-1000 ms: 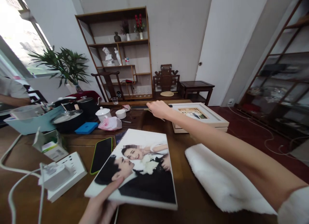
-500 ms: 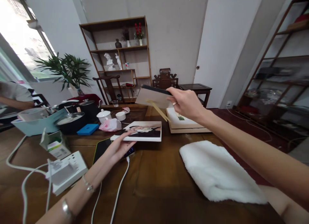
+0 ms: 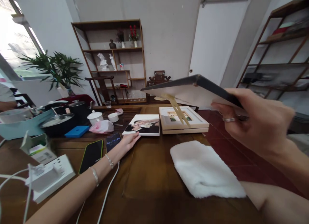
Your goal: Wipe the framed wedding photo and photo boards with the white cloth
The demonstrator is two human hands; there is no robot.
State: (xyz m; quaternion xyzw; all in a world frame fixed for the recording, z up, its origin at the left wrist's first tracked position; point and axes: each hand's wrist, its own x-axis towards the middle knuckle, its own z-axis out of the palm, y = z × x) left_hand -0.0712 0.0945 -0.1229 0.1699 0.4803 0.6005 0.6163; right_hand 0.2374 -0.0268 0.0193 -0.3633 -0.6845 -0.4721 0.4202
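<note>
My right hand [image 3: 256, 121] is closed on a dark-edged picture frame [image 3: 190, 90], held flat in the air with its pale back and wooden stand facing down. My left hand [image 3: 129, 141] reaches across the wooden table [image 3: 149, 185], fingers stretched out and touching the near edge of a photo panel [image 3: 143, 124] that lies flat. Right of the panel sits a stack of white and wooden frames [image 3: 182, 120]. A folded white fluffy cloth [image 3: 205, 169] lies under my right arm.
A phone with a green case [image 3: 91, 155], a small timer [image 3: 113, 141], a white power strip [image 3: 49, 177] with cables, pots, a teapot [image 3: 94, 117] and a blue tray [image 3: 29, 125] fill the left side. Another person's arm [image 3: 6, 104] shows at far left. Shelves stand behind.
My right hand has carried the dark-edged frame from the far side toward me and to the right. My left hand has set the photo panel down flat farther away and stays at its edge.
</note>
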